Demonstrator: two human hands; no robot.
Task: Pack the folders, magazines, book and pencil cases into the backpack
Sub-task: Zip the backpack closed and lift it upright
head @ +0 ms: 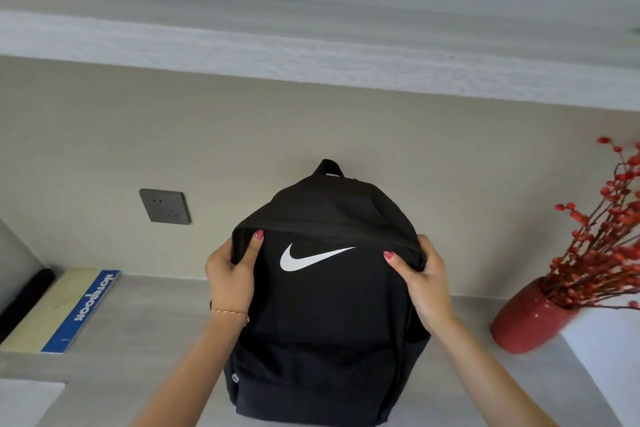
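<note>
Upright on the grey table (145, 340), the black backpack (325, 315) stands with its front toward the camera, a white swoosh logo (311, 257) across its upper panel and its carry loop at the top near the beige wall. Both hands hold it at the upper corners. The left hand (230, 270) has its grip closed on the left corner, thumb pressed onto the front fabric and the other fingers hidden behind the edge. The right hand (424, 279) pinches the right corner the same way, thumb on the front, fingers wrapped round the side. A thin bracelet (230, 314) circles the left wrist.

Well apart to the left lies a cream notebook (64, 312) with a blue spine band, flat on the table. On the right, a red vase (526, 319) of red berry branches stands near the backpack but not touching it. A dark wall socket (165, 206) sits on the wall behind.
</note>
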